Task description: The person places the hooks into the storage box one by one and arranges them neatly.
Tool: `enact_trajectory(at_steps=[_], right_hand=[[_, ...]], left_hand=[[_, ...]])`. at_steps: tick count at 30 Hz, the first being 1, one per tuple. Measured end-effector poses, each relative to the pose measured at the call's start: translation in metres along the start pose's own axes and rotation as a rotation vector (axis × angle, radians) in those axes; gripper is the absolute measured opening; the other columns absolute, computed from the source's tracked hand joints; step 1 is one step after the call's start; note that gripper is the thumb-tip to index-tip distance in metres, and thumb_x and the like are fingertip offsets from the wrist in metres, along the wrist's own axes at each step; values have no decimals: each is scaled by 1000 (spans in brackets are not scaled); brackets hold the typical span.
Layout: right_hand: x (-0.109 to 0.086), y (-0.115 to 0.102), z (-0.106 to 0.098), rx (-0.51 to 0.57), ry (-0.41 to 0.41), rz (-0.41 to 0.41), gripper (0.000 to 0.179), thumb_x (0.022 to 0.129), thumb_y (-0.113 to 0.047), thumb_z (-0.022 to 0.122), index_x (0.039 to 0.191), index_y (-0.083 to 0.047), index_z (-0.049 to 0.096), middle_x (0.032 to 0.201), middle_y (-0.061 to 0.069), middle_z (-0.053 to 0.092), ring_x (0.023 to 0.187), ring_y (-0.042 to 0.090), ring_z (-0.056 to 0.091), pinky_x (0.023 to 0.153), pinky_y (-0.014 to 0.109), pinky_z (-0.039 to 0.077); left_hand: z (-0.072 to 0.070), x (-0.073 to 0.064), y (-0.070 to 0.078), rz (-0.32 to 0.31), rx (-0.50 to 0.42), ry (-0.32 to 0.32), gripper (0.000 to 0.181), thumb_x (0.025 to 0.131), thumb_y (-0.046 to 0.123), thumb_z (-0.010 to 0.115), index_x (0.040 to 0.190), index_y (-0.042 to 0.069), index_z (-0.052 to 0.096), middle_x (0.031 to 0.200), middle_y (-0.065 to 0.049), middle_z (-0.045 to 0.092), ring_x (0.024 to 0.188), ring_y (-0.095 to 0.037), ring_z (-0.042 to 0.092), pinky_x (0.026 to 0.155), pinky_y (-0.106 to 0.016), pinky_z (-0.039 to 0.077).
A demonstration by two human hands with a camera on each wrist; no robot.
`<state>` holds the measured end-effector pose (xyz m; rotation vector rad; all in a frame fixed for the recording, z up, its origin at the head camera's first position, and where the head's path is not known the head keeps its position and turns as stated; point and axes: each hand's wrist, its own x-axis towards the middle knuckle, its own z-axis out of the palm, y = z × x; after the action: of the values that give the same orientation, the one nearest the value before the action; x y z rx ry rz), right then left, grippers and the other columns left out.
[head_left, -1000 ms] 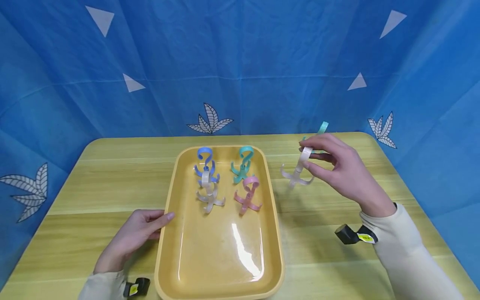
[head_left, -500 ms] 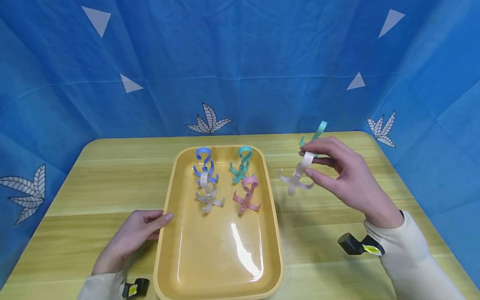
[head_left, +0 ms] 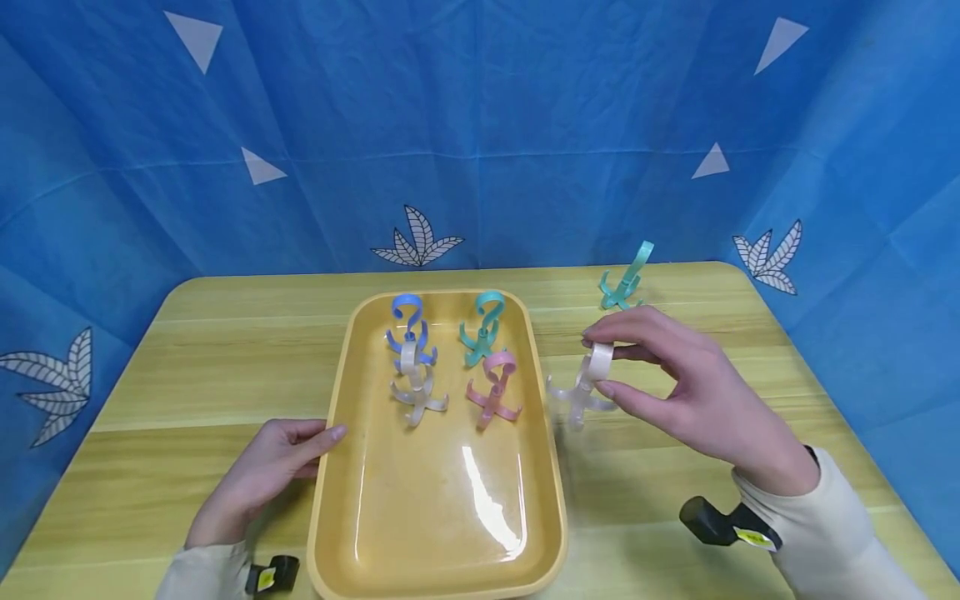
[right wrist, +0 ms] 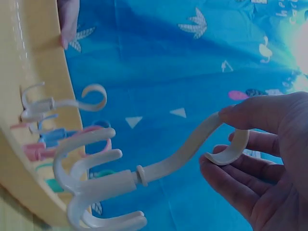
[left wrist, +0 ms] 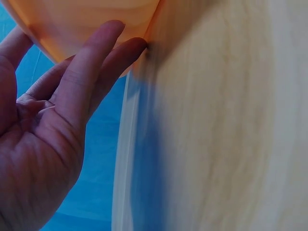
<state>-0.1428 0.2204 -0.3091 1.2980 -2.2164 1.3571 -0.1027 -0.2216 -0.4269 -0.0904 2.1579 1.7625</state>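
My right hand [head_left: 678,387] pinches a white claw hook [head_left: 580,398] by its curved top, between thumb and fingers, just right of the yellow tray [head_left: 558,500]. In the right wrist view this hook [right wrist: 108,186] lies sideways across the picture, its prongs pointing back toward its curved end. My left hand [head_left: 266,467] holds the tray's left rim, thumb over the edge and fingers outside; the left wrist view shows those fingers [left wrist: 79,82] against its wall. Inside the tray stand a blue hook [head_left: 409,337], a teal hook [head_left: 483,337], a white hook [head_left: 417,400] and a pink hook [head_left: 495,398].
Another teal hook [head_left: 621,292] stands on the wooden table [head_left: 247,350] near its back right edge, beyond my right hand. A blue curtain [head_left: 480,150] with white triangles and leaf prints surrounds the table's back and sides.
My right hand has come toward me and slightly left with the white hook, so the teal hook behind it now shows fully. The left hand and tray have stayed put.
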Motion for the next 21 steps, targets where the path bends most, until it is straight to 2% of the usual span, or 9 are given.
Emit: enact_trajectory(at_steps=[4, 8, 11, 15, 21], right_hand=[[0, -3, 5, 23, -44, -24, 56, 70, 18, 77, 121, 2, 62, 117, 14, 62, 106, 20, 60, 88, 28, 53], [-2, -6, 13, 50, -82, -7, 56, 71, 15, 78, 122, -1, 62, 117, 10, 62, 106, 19, 60, 87, 27, 53], [-2, -9, 21, 69, -132, 29, 51, 77, 9, 78, 124, -6, 63, 119, 7, 62, 107, 19, 58, 87, 29, 53], [3, -13, 33, 90, -198, 71, 45, 83, -1, 78, 123, -13, 63, 121, 1, 61, 108, 17, 58, 87, 32, 54], [16, -15, 51, 93, -270, 53, 43, 84, -7, 79, 123, -17, 63, 123, -6, 60, 117, 15, 55, 91, 32, 51]], left_hand=[[1, 0, 0, 0, 2, 4, 50, 98, 24, 64, 124, -18, 57, 112, -23, 67, 94, -23, 69, 77, -39, 58], [2, 1, 1, 1, 2, 6, 50, 98, 25, 64, 124, -18, 56, 111, -23, 67, 94, -24, 69, 77, -40, 58], [2, 1, 1, 4, -2, 1, 51, 98, 25, 64, 124, -19, 56, 112, -24, 67, 94, -25, 69, 77, -40, 58], [2, 1, 1, -6, -17, -1, 52, 98, 25, 64, 125, -19, 55, 113, -24, 66, 94, -26, 69, 77, -40, 58], [2, 0, 1, -12, -16, 2, 52, 99, 25, 63, 125, -18, 55, 113, -23, 66, 95, -25, 69, 78, -39, 57]])
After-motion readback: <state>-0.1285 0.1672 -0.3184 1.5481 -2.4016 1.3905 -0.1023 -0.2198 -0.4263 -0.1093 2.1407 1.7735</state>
